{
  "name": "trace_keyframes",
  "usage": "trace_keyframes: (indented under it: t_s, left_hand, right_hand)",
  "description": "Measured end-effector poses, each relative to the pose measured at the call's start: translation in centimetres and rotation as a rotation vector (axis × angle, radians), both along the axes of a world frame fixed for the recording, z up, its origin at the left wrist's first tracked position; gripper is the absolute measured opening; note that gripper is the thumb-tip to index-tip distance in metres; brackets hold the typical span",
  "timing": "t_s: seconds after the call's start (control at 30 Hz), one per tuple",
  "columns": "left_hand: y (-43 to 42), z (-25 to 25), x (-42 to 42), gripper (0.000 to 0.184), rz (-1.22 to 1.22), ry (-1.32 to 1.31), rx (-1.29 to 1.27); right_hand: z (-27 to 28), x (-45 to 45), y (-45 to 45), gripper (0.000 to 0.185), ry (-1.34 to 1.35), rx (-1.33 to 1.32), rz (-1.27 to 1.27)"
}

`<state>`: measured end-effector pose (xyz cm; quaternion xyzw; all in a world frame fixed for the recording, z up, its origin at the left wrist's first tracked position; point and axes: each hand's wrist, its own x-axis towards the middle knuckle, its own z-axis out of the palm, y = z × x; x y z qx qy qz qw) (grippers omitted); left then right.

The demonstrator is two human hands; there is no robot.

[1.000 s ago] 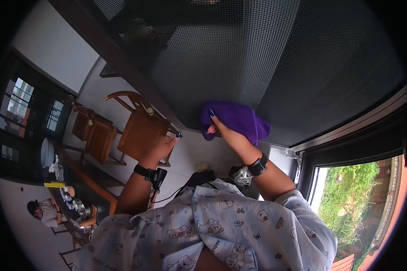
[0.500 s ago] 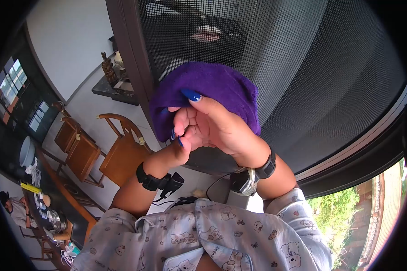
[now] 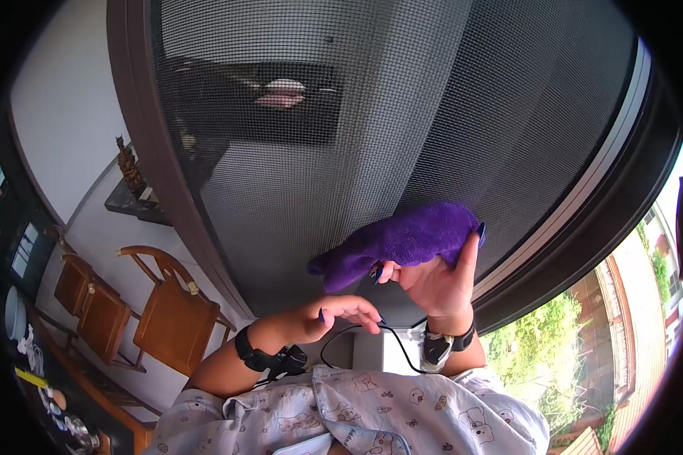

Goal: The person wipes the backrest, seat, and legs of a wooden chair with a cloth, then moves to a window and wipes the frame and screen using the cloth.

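Observation:
A purple cloth (image 3: 410,241) is in my right hand (image 3: 442,287), with the thumb at its right edge and the fingers partly hidden behind the fabric. The cloth lies in front of the dark mesh screen (image 3: 311,189); whether it presses on the mesh is hard to tell. My left hand (image 3: 345,311) is below and left of the cloth, apart from it, with its fingers loosely stretched out and nothing in them. Both wrists wear black straps with small devices.
A brown frame (image 3: 148,114) borders the screen on the left. Wooden chairs (image 3: 176,322) and a dark table (image 3: 91,364) with small items stand at the lower left. A carved figure (image 3: 129,165) is on a ledge. Greenery (image 3: 542,334) shows outside at the right.
My right hand has carried the cloth down and right across the screen. My left hand has dropped away from beside the right hand and cloth. The view has shifted right.

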<state>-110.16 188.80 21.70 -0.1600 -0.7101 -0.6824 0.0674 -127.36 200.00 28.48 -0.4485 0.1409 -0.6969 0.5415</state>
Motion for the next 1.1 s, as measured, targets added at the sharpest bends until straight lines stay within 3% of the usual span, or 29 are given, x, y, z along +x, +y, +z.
trace_keyframes:
  t_s: [0.1, 0.13, 0.17, 0.27, 0.37, 0.5, 0.53, 0.6, 0.63, 0.67, 0.7, 0.77, 0.83, 0.9, 0.93, 1.03, 1.1]
  left_hand:
    - [0.5, 0.0, -1.2, 0.115, 0.009, -0.037, -0.07]
    - [0.6, 0.2, -1.6, 0.114, 0.0, -0.078, -0.082]
    - [0.8, 0.3, -2.0, 0.114, -0.008, -0.117, -0.091]
    - [1.7, 0.7, -3.2, 0.111, -0.037, -0.119, -0.103]
    - [2.7, 0.7, -4.1, 0.109, -0.085, -0.098, -0.098]
    - [2.6, 1.3, -4.0, 0.104, -0.036, -0.049, -0.187]
    - [2.3, 0.8, -3.7, 0.085, -0.013, 0.003, -0.055]
    - [1.2, -1.7, -3.6, 0.073, 0.016, 0.038, -0.07]
    - [1.1, -2.3, -3.3, 0.071, -0.009, 0.018, -0.04]
    - [1.2, -2.5, -2.3, 0.072, 0.145, -0.209, -0.118]
    - [1.3, -2.8, -1.9, 0.072, 0.194, -0.244, -0.091]
    - [1.1, -3.0, -1.6, 0.071, 0.294, -0.308, -0.04]
    - [1.3, -2.8, -1.4, 0.07, 0.352, -0.304, 0.051]
    - [0.8, -3.2, -2.0, 0.07, 0.346, -0.244, 0.162]
    - [2.2, -1.3, -2.4, 0.07, 0.528, -0.261, 0.231]
    - [1.7, -1.3, -2.9, 0.069, 0.482, -0.218, 0.326]
    - [2.1, -0.7, -3.6, 0.066, 0.562, -0.191, 0.335]
  right_hand:
    - [-0.6, -3.6, 3.3, 0.099, 0.027, 0.03, -0.169]
    - [0.0, -3.9, 4.4, 0.079, -0.016, 0.057, -0.303]
    - [0.8, -4.2, 5.3, 0.077, 0.087, 0.148, -0.477]
    - [1.3, -6.8, 6.8, 0.076, 0.178, 0.078, -0.654]
    - [0.7, -6.6, 6.9, 0.074, 0.342, 0.201, -0.725]
    - [-2.8, -4.4, 3.8, 0.073, 0.545, 0.371, -0.347]
    - [-4.3, -3.6, 2.6, 0.072, 0.579, 0.436, -0.187]
    - [-5.1, -1.9, 1.1, 0.068, 0.764, 0.561, 0.033]
    - [-3.5, -0.8, 1.2, 0.065, 0.955, 0.629, -0.018]
    - [-4.0, -1.0, 0.6, 0.059, 1.029, 0.51, 0.045]
    - [-5.7, -1.7, -0.1, 0.055, 0.97, 0.584, 0.167]
    - [-6.7, -1.5, -0.1, 0.051, 1.14, 0.288, -0.076]
    - [-6.0, -1.2, 0.1, 0.047, 1.246, 0.282, -0.043]
    - [-2.5, -1.4, 0.5, 0.043, 1.301, 0.57, 0.266]
    - [-0.8, -1.1, 1.4, 0.042, 1.338, 0.548, 0.233]
    - [-3.4, -1.4, 2.5, 0.041, 0.845, 0.352, 0.031]
    - [-2.9, -1.6, 3.2, 0.049, 0.742, 0.368, -0.123]
